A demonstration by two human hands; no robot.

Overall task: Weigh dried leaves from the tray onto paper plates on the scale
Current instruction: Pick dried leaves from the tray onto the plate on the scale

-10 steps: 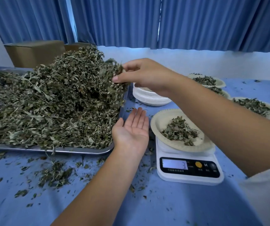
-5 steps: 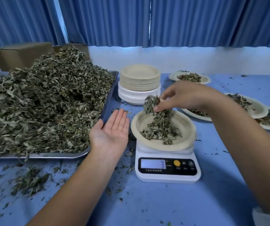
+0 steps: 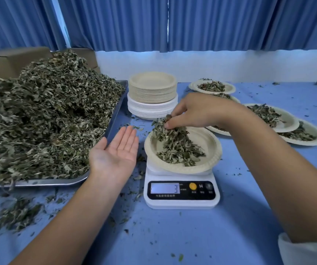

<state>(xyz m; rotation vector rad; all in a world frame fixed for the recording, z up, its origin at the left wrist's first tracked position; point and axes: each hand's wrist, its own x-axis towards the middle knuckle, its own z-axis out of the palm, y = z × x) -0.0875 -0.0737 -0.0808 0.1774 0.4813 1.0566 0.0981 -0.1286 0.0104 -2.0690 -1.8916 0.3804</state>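
We are adding to the portion: the right hand [image 3: 194,111] pinches dried leaves [image 3: 161,128] in its curled fingers [image 3: 178,109] just above the paper plate [image 3: 212,150] on the scale [image 3: 180,202], beside the tray [image 3: 39,183]; the left hand [image 3: 115,152] is flat, palm up and empty; next, probably, we release and read the display [image 3: 165,188].
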